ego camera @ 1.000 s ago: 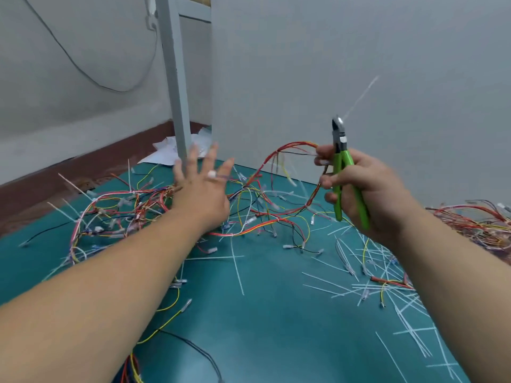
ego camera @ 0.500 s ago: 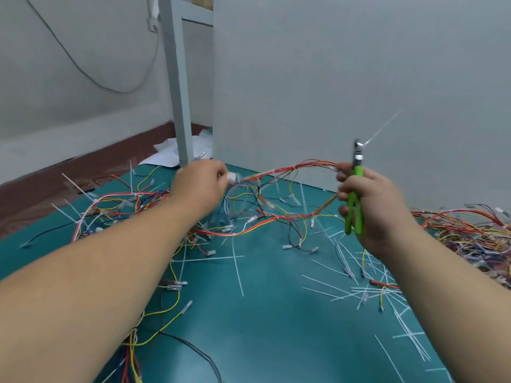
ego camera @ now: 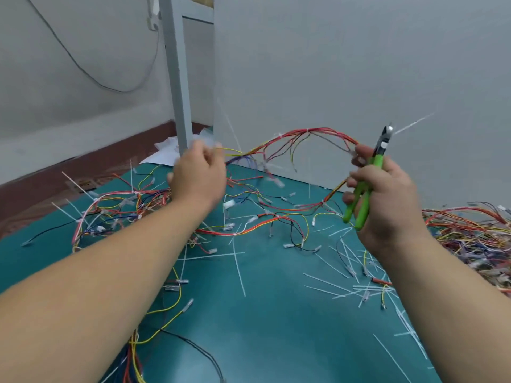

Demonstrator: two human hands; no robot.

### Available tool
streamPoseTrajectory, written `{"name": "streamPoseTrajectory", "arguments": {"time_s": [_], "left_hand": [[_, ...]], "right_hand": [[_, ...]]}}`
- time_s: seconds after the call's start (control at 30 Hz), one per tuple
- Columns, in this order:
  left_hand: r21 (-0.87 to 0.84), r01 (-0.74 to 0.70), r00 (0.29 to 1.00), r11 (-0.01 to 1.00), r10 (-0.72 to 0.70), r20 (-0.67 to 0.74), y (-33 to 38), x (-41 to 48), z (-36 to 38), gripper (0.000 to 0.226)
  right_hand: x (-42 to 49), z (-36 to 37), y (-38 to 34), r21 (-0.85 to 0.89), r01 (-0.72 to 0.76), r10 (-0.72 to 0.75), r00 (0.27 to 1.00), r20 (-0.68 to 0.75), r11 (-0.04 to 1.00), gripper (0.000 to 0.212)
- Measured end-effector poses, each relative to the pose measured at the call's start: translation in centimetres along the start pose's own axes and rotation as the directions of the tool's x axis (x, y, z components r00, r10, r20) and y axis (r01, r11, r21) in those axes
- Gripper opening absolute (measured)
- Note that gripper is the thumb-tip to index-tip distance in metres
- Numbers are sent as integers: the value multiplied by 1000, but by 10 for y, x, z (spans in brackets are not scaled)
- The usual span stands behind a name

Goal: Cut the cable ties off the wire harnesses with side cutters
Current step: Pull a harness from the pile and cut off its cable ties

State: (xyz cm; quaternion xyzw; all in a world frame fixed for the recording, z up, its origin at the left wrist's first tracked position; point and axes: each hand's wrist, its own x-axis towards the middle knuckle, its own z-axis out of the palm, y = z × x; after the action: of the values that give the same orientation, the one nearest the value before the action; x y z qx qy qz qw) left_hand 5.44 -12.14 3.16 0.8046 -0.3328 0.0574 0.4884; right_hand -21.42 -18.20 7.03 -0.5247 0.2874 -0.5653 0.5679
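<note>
Wire harness (ego camera: 309, 131) arches from left hand (ego camera: 199, 175) to right hand (ego camera: 387, 200) gripping side cutters (ego camera: 377, 161).

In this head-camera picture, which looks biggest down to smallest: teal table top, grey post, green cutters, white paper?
1. teal table top
2. grey post
3. green cutters and white paper: about alike; the paper lies farther off and partly hidden, so unranked.

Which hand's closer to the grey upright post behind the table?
Left. The left hand is just in front of the grey post, near its base; the right hand, gripping the green side cutters, is well off to its right.
</note>
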Motion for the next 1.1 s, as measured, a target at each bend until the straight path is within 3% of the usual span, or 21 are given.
{"name": "streamPoseTrajectory", "arguments": {"time_s": [0.1, 0.2, 0.33, 0.43, 0.5, 0.57, 0.6, 0.63, 0.7, 0.77, 0.87, 0.97, 1.1], "left_hand": [[249, -172, 976, 953, 131, 175, -4, -12, 3, 43], [419, -465, 885, 780, 402, 235, 3, -23, 2, 64], [438, -520, 821, 733, 287, 494, 20, -32, 6, 67], [524, -554, 831, 647, 387, 400, 26, -32, 3, 48], [517, -522, 849, 678, 469, 242, 28, -29, -4, 34], [386, -616, 764, 687, 641, 79, 24, -30, -7, 27], [305, -691, 697, 655, 716, 42, 21, -32, -7, 25], [222, -722, 682, 655, 727, 74, 18, -37, -6, 25], [140, -586, 800, 798, 543, 257, 17, -47, 2, 33], [197, -383, 873, 903, 284, 397, 17, -53, 16, 47], [135, -210, 846, 968, 111, 522, 18, -59, 37, 55], [17, -118, 778, 993, 82, 622, 21, -64, 53, 58], [-8, -64, 795, 998, 56, 604, 20, -65, 64, 42]], "right_hand": [[1, 1, -12, 81, 28, -29, 1000, 12, 996, 45], [-4, 3, -22, 81, 54, -68, 982, 177, 995, 48], [-13, 9, -28, 65, 79, -93, 960, 263, 995, 45], [-15, 7, -33, 148, 67, -101, 966, 236, 987, 48], [-13, 2, -39, 205, 64, -104, 976, 194, 977, 50], [-11, -3, -44, 233, 63, -103, 981, 165, 970, 50], [-10, -4, -47, 240, 61, -101, 982, 160, 969, 50], [-10, -5, -49, 244, 58, -99, 982, 160, 968, 50], [-10, -6, -52, 240, 52, -96, 980, 174, 969, 49], [-12, -6, -53, 242, 41, -91, 976, 196, 969, 48], [-18, -6, -52, 240, 13, -73, 968, 242, 971, 52], [-27, -9, -48, 228, -14, -51, 959, 279, 973, 55], [-42, -22, -47, 267, -55, -30, 951, 307, 962, 57]]}}
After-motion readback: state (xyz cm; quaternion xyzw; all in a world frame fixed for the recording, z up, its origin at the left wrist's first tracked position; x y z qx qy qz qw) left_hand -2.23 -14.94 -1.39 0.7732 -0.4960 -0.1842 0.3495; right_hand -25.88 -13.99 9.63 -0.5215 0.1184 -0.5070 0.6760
